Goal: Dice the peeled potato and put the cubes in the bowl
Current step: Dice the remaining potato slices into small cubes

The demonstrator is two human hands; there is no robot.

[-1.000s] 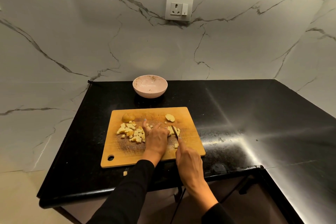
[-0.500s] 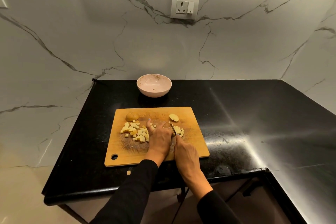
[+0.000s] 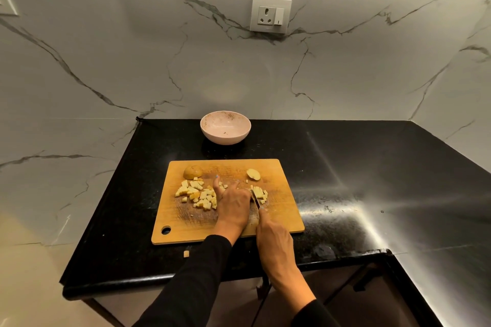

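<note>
Both forearms in black sleeves come in from the near edge over the black polished stone surface (image 3: 345, 167).

Left hand (image 3: 233, 204): palm down on the rectangular wooden cutting board (image 3: 281, 210), fingers curled over the potato piece being cut, which is mostly hidden under it; thumb sticks out toward the far left. Whether the fingers pinch the piece or just press it down, can't tell.

Right hand (image 3: 275, 240): near-right of the left one, wrapped around the handle of a dark-bladed knife (image 3: 255, 198), index finger stretched along the blade's back. Blade points far, runs just beside the left hand's right edge, tip at a small cluster of pale yellow potato cubes (image 3: 260, 193).

Larger pile of pale diced potato cubes (image 3: 196, 194) sits on the board left of the left hand, touching its thumb side. Rounded brown-skinned potato end piece (image 3: 193, 172) at the board's far-left corner; smaller pale potato offcut (image 3: 253, 174) at far centre-right.

One stray potato cube (image 3: 186, 254) lies on the surface, just off the board's near edge.

Round pale pink bowl (image 3: 225, 127) stands beyond the board near the marble wall, no cubes visible in it.
</note>
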